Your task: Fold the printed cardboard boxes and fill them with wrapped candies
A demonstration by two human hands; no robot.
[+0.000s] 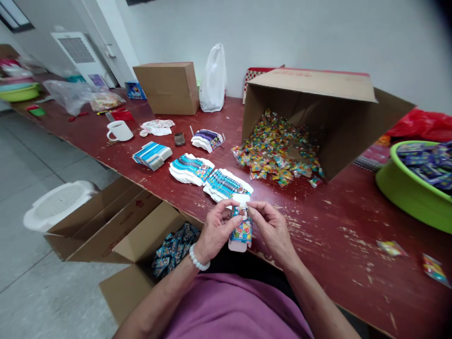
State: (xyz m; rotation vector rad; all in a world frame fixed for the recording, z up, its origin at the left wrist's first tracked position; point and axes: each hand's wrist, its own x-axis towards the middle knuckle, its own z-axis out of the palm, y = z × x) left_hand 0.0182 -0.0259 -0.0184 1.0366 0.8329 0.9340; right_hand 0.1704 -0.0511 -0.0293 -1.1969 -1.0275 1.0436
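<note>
The scuffed red table (318,226) carries nearly everything. Taking the small carton as the clock's centre, a large cardboard box (310,84) lies on its side at one o'clock, and a lower cardboard box (141,235), below the table edge at eight to nine o'clock, holds dark blue packets (174,247). A green basin (409,202) sits at three o'clock.

The left hand (217,230) comes in from eight o'clock and the right hand (273,230) from four. On both, thumb and forefinger are pinching the upper end of the carton, one hand each side. Two fanned stacks of flat cartons (228,183) lie from ten to nearly twelve o'clock.

The small carton (243,233) itself is at the near table edge, white flaps standing out at twelve and six. It looks like thin printed card: very light, stiff along its folds, easily dented across the panels, perhaps slick on the face. The side folds seem the best grip; the flaps would crease under force. Smallest, wrapped sweets (271,157) spill from the large box.
</note>
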